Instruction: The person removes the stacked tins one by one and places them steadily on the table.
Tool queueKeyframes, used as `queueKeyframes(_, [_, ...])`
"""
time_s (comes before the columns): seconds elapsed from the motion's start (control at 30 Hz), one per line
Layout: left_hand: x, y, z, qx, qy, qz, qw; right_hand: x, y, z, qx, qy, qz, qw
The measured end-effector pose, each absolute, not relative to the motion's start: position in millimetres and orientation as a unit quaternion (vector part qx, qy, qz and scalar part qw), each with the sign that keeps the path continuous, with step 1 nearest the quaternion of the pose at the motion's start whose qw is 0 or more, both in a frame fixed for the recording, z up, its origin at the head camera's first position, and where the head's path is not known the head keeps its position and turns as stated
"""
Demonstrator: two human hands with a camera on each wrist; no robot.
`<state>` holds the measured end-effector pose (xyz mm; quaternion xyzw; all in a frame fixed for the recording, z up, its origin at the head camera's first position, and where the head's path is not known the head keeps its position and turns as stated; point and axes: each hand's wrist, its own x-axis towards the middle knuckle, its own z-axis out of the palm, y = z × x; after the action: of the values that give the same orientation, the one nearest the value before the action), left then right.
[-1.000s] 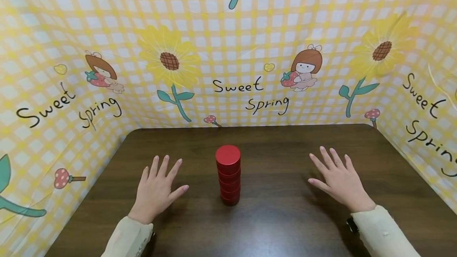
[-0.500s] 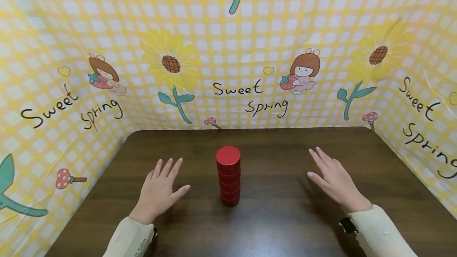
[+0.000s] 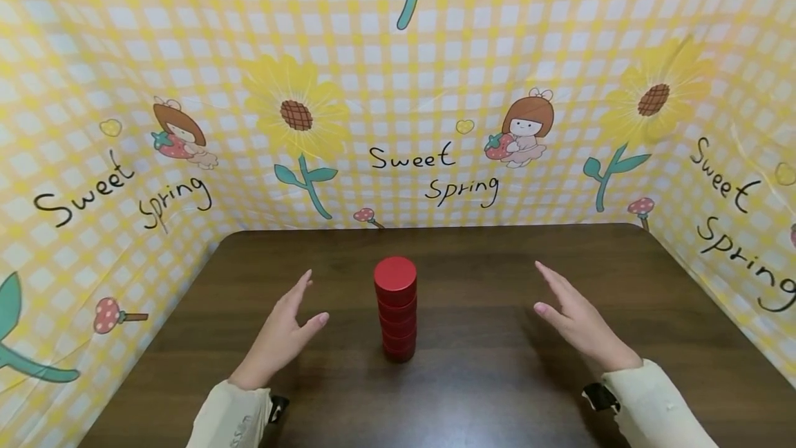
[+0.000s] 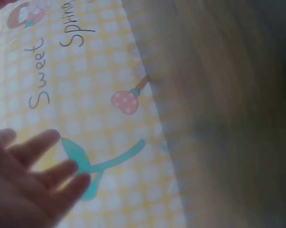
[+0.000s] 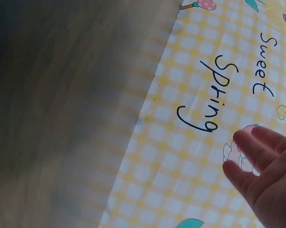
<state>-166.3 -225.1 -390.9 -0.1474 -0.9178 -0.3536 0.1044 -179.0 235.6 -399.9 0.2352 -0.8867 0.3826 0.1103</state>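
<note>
A stack of several red round discs or tins (image 3: 396,310) stands upright near the middle of the dark table; whether they are separate pieces I cannot tell for sure. To its left, my left hand (image 3: 280,334) is held in the air with straight fingers, thumb side up, touching nothing. On the other side my right hand (image 3: 581,323) hovers likewise, thumb apart from the fingers. In the left wrist view the left hand (image 4: 33,185) shows relaxed, spread fingers. The right wrist view has the right hand (image 5: 263,171) with its fingers extended. Neither wrist view includes the red stack.
The brown wood-grain table (image 3: 472,393) has rounded far corners. A yellow checked cloth (image 3: 398,75) printed with flowers and lettering rises behind it and along both sides. Dark bands with small devices (image 3: 600,396) sit at the cuffs.
Both hands have turned from palms down to thumb side up, the right one first. They stay on either side of the red stack, which keeps its place; the view shifts slightly.
</note>
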Motion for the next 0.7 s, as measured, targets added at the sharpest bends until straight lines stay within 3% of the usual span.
queueKeyframes(0.13, [-167, -225, -392, -0.148, -0.887, -0.428, 0.090, -181, 232, -406, 0.253, -0.865, 0.418, 0.111])
queueKeyframes(0.43, [-169, -220, -397, -0.198, -0.818, -0.508, 0.183, -186, 222, -413, 0.270, -0.815, 0.494, 0.135])
queueKeyframes(0.7, [-173, -208, -396, -0.222, -0.789, -0.545, 0.176, -187, 206, -409, 0.275, -0.803, 0.509, 0.139])
